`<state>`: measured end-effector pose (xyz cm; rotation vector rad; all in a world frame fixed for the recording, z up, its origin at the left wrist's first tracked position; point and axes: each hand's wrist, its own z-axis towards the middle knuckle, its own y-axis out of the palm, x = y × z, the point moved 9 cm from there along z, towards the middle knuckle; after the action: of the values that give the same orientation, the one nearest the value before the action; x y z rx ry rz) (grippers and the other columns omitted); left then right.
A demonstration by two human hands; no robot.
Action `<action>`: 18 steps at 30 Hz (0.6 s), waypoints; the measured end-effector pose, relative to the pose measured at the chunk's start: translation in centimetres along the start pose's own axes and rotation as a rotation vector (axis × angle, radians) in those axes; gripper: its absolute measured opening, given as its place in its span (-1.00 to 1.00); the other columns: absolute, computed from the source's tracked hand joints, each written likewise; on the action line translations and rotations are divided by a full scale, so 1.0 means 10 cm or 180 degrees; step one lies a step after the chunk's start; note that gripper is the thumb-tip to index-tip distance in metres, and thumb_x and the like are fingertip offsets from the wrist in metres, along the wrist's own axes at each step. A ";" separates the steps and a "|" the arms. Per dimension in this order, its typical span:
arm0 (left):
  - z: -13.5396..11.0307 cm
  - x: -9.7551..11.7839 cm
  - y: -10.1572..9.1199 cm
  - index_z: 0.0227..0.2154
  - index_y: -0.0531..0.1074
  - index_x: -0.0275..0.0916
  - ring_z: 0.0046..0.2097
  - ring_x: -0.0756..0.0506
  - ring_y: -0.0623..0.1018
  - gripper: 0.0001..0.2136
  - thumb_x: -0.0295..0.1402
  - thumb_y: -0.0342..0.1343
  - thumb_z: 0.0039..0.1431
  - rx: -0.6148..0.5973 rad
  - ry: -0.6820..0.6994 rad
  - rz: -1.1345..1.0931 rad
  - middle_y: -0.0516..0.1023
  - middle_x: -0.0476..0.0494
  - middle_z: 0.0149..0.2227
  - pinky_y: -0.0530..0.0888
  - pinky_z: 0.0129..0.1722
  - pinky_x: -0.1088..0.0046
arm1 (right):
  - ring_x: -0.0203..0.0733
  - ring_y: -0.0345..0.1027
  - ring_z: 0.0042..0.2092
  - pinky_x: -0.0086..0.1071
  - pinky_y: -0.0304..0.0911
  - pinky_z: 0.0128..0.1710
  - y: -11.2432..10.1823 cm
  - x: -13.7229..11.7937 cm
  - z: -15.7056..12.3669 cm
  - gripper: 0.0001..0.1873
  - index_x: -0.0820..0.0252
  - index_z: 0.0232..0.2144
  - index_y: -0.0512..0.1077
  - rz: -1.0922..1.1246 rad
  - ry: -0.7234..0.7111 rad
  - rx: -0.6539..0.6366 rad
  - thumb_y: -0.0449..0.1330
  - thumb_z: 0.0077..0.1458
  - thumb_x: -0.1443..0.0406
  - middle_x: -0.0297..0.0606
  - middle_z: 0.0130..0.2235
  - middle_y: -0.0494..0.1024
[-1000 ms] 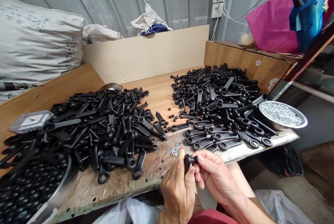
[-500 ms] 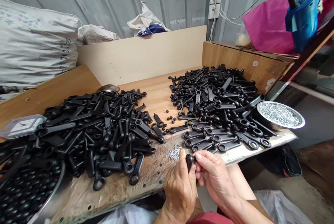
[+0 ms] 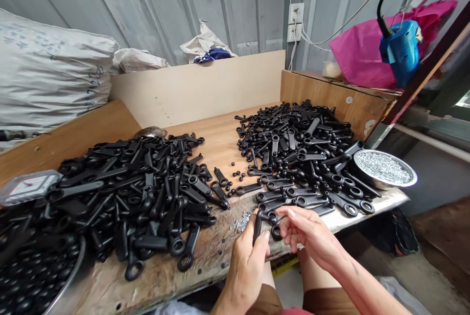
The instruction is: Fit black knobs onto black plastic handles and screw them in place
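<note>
My left hand (image 3: 246, 262) is closed round a black plastic handle (image 3: 257, 225), held upright near the table's front edge. My right hand (image 3: 308, 234) pinches at the handle's top end, fingers curled; a small black part shows between the fingertips. A small heap of short metal pins (image 3: 240, 221) lies on the table just left of my hands. A row of black ring-ended handles (image 3: 293, 199) lies just beyond my right hand.
A large pile of black handles (image 3: 147, 192) covers the left of the wooden table (image 3: 216, 139), another pile (image 3: 297, 144) the right. A metal bowl of pins (image 3: 384, 167) stands at the right edge. A basin of black knobs (image 3: 33, 271) sits front left.
My hands have risen towards the table edge, and the handle now stands more upright in my left hand. The view has shifted down slightly.
</note>
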<state>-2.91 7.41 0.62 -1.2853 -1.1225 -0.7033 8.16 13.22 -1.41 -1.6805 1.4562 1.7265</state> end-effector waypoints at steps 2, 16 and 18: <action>-0.05 0.06 0.00 -0.08 0.30 -0.33 -0.58 -0.02 0.35 -0.63 -0.27 -0.15 0.11 -0.0093 0.0055 -0.0146 0.26 0.09 -0.64 0.33 -0.53 0.47 | -0.33 0.28 -0.50 -0.52 0.17 -0.60 0.01 -0.09 -0.06 -0.58 0.24 -0.27 0.48 -0.0211 -0.0237 -0.0125 0.26 -0.12 0.07 -0.28 -0.49 0.46; -0.38 -0.22 -0.65 -0.10 0.39 -0.40 -0.51 -0.16 0.56 -0.61 -0.53 -0.16 0.02 0.1324 0.1116 0.3104 0.59 -0.22 -0.46 0.47 -0.52 0.39 | -0.08 0.35 -0.13 -0.24 0.24 -0.11 0.55 -0.44 -0.16 -0.63 0.08 -0.15 0.47 -0.1643 -0.1177 -0.0441 0.16 0.01 0.08 -0.20 -0.16 0.52; -0.46 -0.31 -0.62 -0.16 0.43 -0.40 -0.55 -0.15 0.54 -0.61 -0.61 -0.19 -0.02 0.1478 0.1291 0.3327 0.57 -0.20 -0.51 0.45 -0.55 0.40 | -0.13 0.36 -0.16 -0.31 0.25 -0.16 0.96 -0.52 -0.20 -0.59 0.06 -0.12 0.45 -0.1628 -0.1589 -0.0872 0.09 0.06 0.02 -0.23 -0.16 0.52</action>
<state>-8.42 1.23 0.44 -1.0600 -0.1615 0.0984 2.93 9.66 7.69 -1.4216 0.5345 1.8998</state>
